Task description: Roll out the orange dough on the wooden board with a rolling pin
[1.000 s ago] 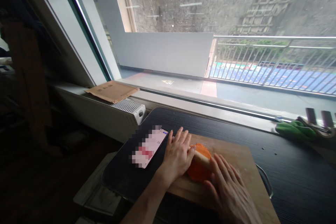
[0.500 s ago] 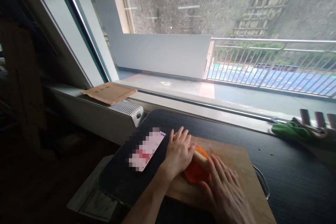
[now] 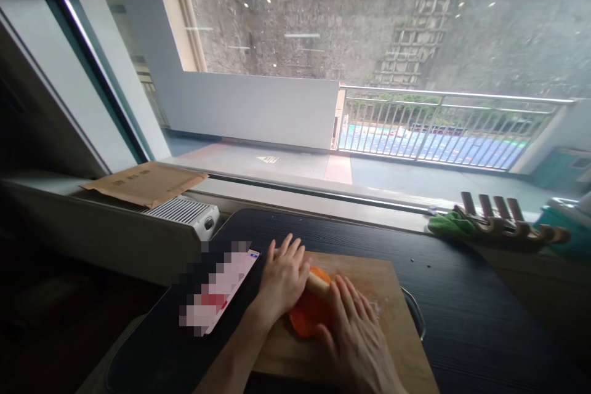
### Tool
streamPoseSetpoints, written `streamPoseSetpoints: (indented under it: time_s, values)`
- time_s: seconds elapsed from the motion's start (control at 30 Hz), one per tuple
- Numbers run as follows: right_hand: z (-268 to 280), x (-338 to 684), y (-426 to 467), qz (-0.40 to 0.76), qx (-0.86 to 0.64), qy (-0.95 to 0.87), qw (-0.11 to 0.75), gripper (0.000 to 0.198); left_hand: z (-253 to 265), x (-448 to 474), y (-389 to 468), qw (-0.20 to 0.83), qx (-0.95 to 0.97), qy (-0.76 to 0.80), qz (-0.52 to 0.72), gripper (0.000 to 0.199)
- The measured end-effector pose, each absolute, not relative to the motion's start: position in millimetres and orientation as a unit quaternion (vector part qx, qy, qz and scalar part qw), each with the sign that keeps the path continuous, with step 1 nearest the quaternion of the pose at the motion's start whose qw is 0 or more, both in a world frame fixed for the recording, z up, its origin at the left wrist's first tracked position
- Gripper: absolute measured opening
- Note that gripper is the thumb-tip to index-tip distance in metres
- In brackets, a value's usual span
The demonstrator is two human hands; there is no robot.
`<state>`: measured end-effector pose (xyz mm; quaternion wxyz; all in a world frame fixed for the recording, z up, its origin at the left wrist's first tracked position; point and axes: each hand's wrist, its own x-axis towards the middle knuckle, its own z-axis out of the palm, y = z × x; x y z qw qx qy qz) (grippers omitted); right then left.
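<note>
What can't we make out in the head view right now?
Head view:
Rolling pin ends: hidden under left-hand grip and right-hand grip.
Orange sheet, lower right edge: behind the right-hand grip.
Phone screen: mosaic blocks cover most.
Brown envelope print: too small to read.
Cutting board, near right corner: cut off by bottom edge.

Single head view, worn above the tabletop (image 3: 466, 314).
Faces forward and down; left hand (image 3: 284, 274) and right hand (image 3: 357, 323) near, low at centre; board (image 3: 388, 289) beneath; window frame (image 3: 104, 83) left; railing (image 3: 438, 129) far off, outside.
</note>
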<state>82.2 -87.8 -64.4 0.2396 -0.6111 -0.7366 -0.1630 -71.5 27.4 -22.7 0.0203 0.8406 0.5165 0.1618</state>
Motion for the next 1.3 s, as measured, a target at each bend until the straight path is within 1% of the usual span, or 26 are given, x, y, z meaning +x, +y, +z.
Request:
streamPoseSetpoints:
  time_s: [0.03, 0.1, 0.13, 0.23, 0.3, 0.37, 0.43, 0.5, 0.57, 0.63, 0.7, 0.77, 0.8, 0.83, 0.9, 0.97, 1.03, 1.17, 1.3]
  values:
    - [-68.8, 78.4, -97.3, -0.170, -0.593, -0.741, 0.266, 0.058, -25.9, -81.9, 16.6, 0.018, 0.840, 0.514, 0.175, 0.047]
    - [-69.4, 75.6, -103.8, -0.161, -0.580, -0.748, 0.280, 0.060, -29.1, -93.8, 5.5, 0.016, 0.838, 0.512, 0.187, 0.048]
    - [-65.4, 76.9, -99.7, -0.146, -0.593, -0.744, 0.272, 0.059, -28.7, -93.4, 7.3, 0.016, 0.839, 0.512, 0.184, 0.047]
    - [-43.5, 87.9, -67.2, -0.087, -0.664, -0.713, 0.207, 0.050, -20.8, -69.8, 36.3, 0.011, 0.841, 0.513, 0.170, 0.045]
    - [-30.7, 94.8, -46.8, -0.063, -0.700, -0.691, 0.169, 0.049, -14.2, -49.1, 59.6, 0.013, 0.843, 0.511, 0.168, 0.044]
    - [-27.2, 95.7, -41.9, -0.054, -0.709, -0.685, 0.157, 0.049, -11.2, -39.2, 70.0, 0.013, 0.847, 0.504, 0.169, 0.042]
    - [-34.0, 89.5, -54.2, -0.064, -0.691, -0.697, 0.181, 0.049, -14.6, -46.7, 61.2, 0.010, 0.849, 0.499, 0.171, 0.041]
    - [-46.6, 79.5, -76.1, -0.094, -0.649, -0.720, 0.228, 0.051, -23.4, -69.2, 36.4, 0.006, 0.847, 0.499, 0.182, 0.042]
    - [-57.6, 71.1, -95.6, -0.127, -0.599, -0.743, 0.271, 0.053, -32.2, -97.8, 5.7, 0.000, 0.835, 0.500, 0.228, 0.045]
    - [-62.1, 67.7, -103.7, -0.139, -0.565, -0.760, 0.289, 0.050, -35.4, -122.5, -19.6, 0.008, 0.834, 0.483, 0.268, 0.047]
    - [-59.1, 70.0, -99.8, -0.119, -0.566, -0.768, 0.275, 0.046, -31.4, -136.8, -32.6, 0.022, 0.805, 0.484, 0.341, 0.044]
    - [-50.9, 77.2, -90.2, -0.069, -0.593, -0.766, 0.240, 0.045, -23.3, -138.7, -33.8, 0.036, 0.759, 0.504, 0.411, 0.041]
    - [-46.1, 82.3, -85.9, -0.041, -0.609, -0.759, 0.225, 0.044, -19.2, -135.5, -31.9, 0.047, 0.742, 0.519, 0.422, 0.041]
    - [-41.5, 88.5, -83.0, -0.017, -0.627, -0.750, 0.212, 0.042, -15.6, -129.9, -29.6, 0.062, 0.737, 0.535, 0.407, 0.042]
    - [-34.4, 103.9, -82.2, 0.012, -0.661, -0.724, 0.198, 0.039, -10.3, -113.4, -27.0, 0.092, 0.753, 0.570, 0.316, 0.043]
    - [-30.9, 122.2, -86.3, 0.014, -0.691, -0.698, 0.188, 0.038, -6.1, -93.6, -28.9, 0.097, 0.777, 0.586, 0.209, 0.044]
    - [-29.5, 140.1, -91.2, 0.004, -0.711, -0.681, 0.178, 0.036, -1.0, -75.3, -32.3, 0.084, 0.784, 0.597, 0.148, 0.044]
    - [-25.2, 159.0, -90.1, -0.012, -0.726, -0.669, 0.158, 0.025, 10.7, -55.5, -23.9, 0.094, 0.760, 0.631, 0.121, 0.033]
    - [-21.5, 156.1, -76.8, -0.006, -0.724, -0.672, 0.155, 0.017, 13.7, -52.5, 3.5, 0.169, 0.751, 0.625, 0.130, 0.025]
